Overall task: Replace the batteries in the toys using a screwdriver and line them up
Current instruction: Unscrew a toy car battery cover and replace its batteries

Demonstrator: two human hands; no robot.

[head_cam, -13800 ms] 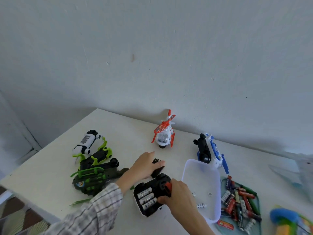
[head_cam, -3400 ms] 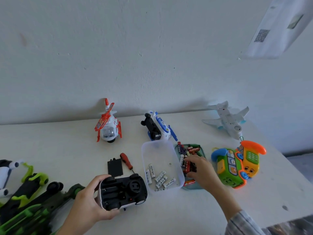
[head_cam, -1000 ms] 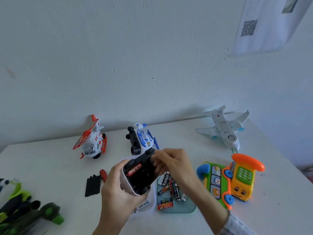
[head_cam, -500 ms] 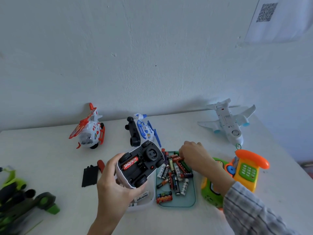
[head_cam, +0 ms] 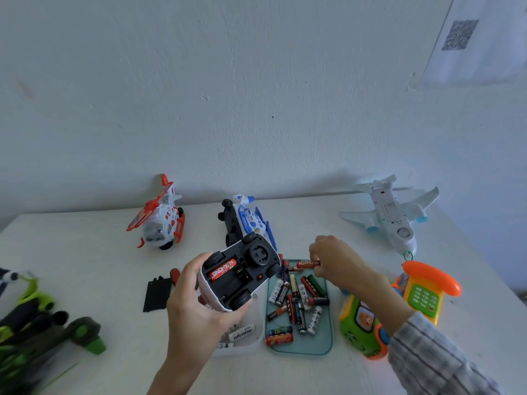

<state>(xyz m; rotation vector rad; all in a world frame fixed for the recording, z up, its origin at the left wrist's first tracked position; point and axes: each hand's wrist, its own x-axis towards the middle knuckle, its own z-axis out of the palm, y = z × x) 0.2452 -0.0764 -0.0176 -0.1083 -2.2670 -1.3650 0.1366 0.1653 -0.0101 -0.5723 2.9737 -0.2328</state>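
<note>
- Toy car (head_cam: 241, 276), white-bodied with black underside, is gripped upturned in the left hand (head_cam: 196, 306); one red battery (head_cam: 222, 269) sits in its compartment.
- Right of the car, the right hand (head_cam: 338, 262) pinches a red cylindrical battery (head_cam: 306, 264) above the green tray (head_cam: 328, 347) of batteries on the white worktop (head_cam: 85, 252).

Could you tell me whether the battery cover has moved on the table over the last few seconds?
No. The battery cover still lies beside the screwdriver.

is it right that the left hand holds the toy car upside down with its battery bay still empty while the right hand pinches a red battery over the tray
Not quite. The head view shows one red battery already seated in the bay of the toy car. The rest stands: the left hand holds the car upside down, and the right hand pinches a second red battery over the tray.
</note>
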